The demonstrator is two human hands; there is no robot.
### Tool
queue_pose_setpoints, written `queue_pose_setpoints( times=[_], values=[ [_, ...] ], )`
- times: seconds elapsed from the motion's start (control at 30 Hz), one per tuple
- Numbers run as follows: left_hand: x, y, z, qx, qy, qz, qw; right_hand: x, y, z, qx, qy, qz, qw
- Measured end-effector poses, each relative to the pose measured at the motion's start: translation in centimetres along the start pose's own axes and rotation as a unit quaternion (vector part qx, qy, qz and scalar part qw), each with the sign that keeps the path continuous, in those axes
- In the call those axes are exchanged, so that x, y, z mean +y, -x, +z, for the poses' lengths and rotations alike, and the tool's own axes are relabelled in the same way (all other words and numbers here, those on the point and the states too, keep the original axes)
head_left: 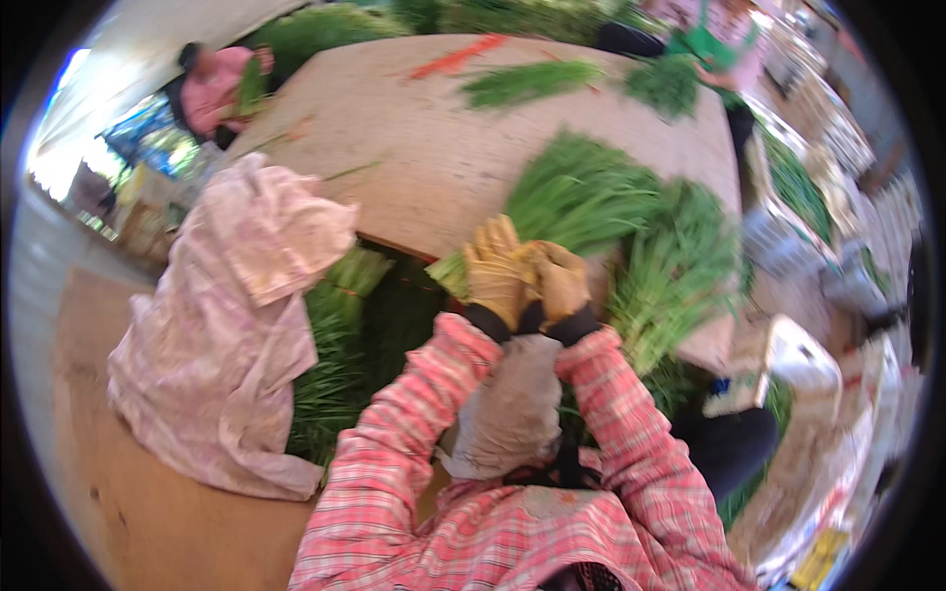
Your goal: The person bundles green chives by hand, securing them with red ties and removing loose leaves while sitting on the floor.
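Note:
On the near edge of the table lies a bunch of long green chives (581,197). Its pale stem ends point left and its leaves spread away to the right. My left hand (496,271), in a tan glove, rests against the stems with its fingers stretched out. Close beside it, my gloved right hand (562,281) is closed with curled fingers, and what it pinches is hidden. To the right of that hand a second heap of chives (680,266) hangs toward the table's near edge, its pale ends facing me.
Red strips (458,56) and smaller chive bunches lie on the far side of the wooden table (414,128). A pink cloth (227,325) covers part of more chives at left. One person (217,94) sits far left, another far right. Crates (778,231) line the right side.

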State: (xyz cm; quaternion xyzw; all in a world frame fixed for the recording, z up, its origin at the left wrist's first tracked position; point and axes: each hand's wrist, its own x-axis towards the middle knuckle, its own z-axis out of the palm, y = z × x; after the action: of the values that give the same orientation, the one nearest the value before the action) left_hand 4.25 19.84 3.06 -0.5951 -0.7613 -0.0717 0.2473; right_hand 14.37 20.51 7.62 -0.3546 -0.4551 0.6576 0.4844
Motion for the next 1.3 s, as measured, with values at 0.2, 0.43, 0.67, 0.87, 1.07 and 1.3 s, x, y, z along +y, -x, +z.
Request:
queue_pose_setpoints(
  times=[0.2,0.43,0.67,0.87,1.07,1.3],
  values=[
    [-2.8,-2.9,0.6,-0.100,0.051,-0.006,0.994,2.0,-1.2,1.1,-0.041,0.319,-0.099,0.942],
    [-3.3,-2.7,-1.3,-0.145,-0.022,0.069,0.987,4.4,2.1,-3.7,-0.038,0.131,-0.011,0.991],
    [-4.2,-1.7,-2.9,-0.035,0.248,0.065,0.966,5.0,0.6,-4.3,0.074,0.415,-0.048,0.906],
    [-11.7,3.9,-4.5,-0.163,0.224,-0.029,0.960,2.2,6.4,-6.2,-0.068,0.345,0.037,0.935],
    [-16.7,4.2,-7.0,-0.059,0.256,-0.069,0.962,-10.0,9.2,-5.3,-0.072,0.305,-0.075,0.946],
    [-5.9,-2.4,-4.0,-0.103,0.126,0.080,0.983,-11.8,-8.7,-5.8,0.005,0.612,-0.270,0.744]
  ],
)
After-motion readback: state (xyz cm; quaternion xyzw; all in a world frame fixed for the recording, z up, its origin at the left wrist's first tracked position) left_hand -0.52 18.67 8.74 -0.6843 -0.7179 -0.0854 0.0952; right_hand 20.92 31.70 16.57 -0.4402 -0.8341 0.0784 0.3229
